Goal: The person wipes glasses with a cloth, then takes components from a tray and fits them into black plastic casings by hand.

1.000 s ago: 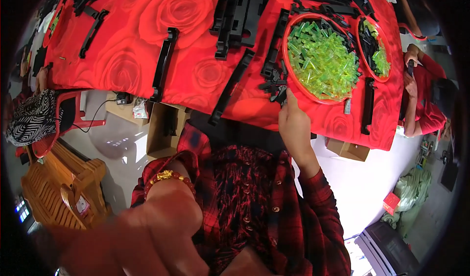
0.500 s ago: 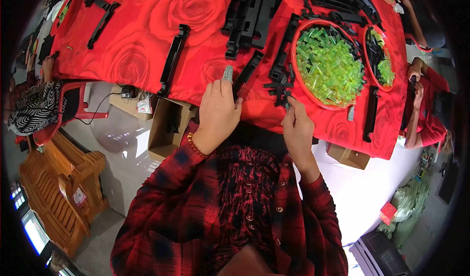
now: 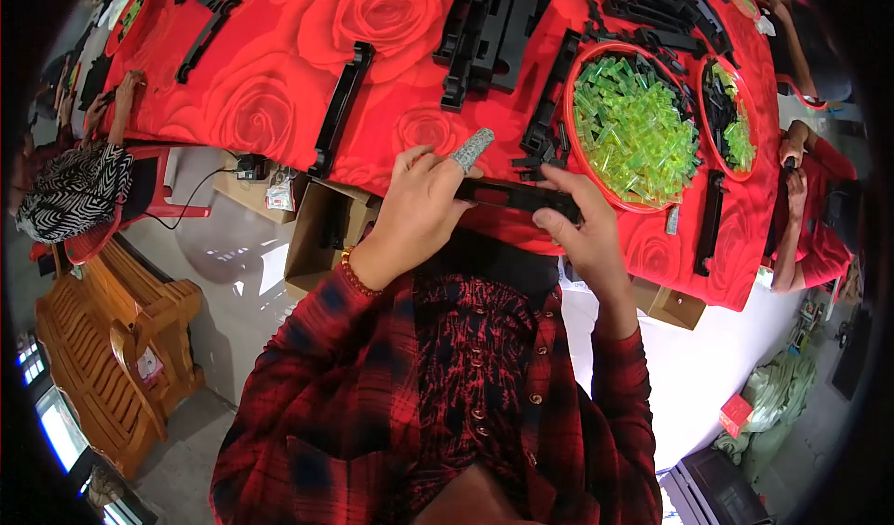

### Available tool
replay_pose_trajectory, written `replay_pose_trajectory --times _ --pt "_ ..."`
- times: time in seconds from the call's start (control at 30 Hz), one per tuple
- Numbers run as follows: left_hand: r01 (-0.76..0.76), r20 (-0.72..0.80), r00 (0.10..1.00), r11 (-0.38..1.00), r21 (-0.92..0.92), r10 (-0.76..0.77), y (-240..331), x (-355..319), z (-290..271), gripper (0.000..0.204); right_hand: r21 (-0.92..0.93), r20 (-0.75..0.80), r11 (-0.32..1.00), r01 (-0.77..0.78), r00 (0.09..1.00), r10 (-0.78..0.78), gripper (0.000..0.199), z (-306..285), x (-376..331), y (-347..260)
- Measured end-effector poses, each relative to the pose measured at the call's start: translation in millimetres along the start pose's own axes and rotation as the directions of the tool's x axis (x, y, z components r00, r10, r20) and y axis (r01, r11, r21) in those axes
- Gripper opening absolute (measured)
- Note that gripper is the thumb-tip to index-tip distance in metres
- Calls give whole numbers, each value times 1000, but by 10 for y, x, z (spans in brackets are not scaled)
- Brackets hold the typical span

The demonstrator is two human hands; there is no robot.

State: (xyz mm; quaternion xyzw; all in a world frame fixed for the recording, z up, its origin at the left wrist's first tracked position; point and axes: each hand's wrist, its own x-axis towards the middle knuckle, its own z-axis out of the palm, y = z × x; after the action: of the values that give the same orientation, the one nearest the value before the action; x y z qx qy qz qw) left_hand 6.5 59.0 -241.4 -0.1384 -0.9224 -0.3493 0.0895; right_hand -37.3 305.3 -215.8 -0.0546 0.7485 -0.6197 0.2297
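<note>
A long black plastic bar (image 3: pixel 507 195) lies crosswise between my hands, just above the table's near edge. My left hand (image 3: pixel 424 204) is closed on its left end, the thumb below it; a grey speckled wrap (image 3: pixel 473 150) covers one fingertip. The fingers and thumb of my right hand (image 3: pixel 591 232) close round the bar's right end. Whether a smaller part is pinched there as well is hidden. Right beyond the bar sit small black clips (image 3: pixel 540 148). A red-rimmed basket (image 3: pixel 569 106) full of yellow-green clear pieces (image 3: pixel 633 129) stands to the right.
More black bars (image 3: pixel 494 32) lie stacked at the back centre, and a single bar (image 3: pixel 340 111) rests at the left. A smaller red basket (image 3: pixel 748 106) is on the right. Below the table's near edge stands a cardboard box (image 3: pixel 312 241). Other people (image 3: pixel 805 199) sit at both sides.
The bar has swung from slanting away to lying crosswise, nearer to me. My right hand has left the small black clips and taken the bar's right end.
</note>
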Motion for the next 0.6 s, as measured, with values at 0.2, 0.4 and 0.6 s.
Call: replay_pose_trajectory --times 0.2,0.4,0.6 --pt "219 -407 889 975 -25 -210 159 88 66 80 7 -112 986 164 980 -163 36 52 -193 87" --pt "237 105 881 237 -942 -461 397 124 279 71 123 -322 969 215 932 -166 37 295 -226 99" --pt "161 185 855 -91 -983 -484 383 282 559 37 -481 -4 743 466 846 -533 47 368 -229 40"
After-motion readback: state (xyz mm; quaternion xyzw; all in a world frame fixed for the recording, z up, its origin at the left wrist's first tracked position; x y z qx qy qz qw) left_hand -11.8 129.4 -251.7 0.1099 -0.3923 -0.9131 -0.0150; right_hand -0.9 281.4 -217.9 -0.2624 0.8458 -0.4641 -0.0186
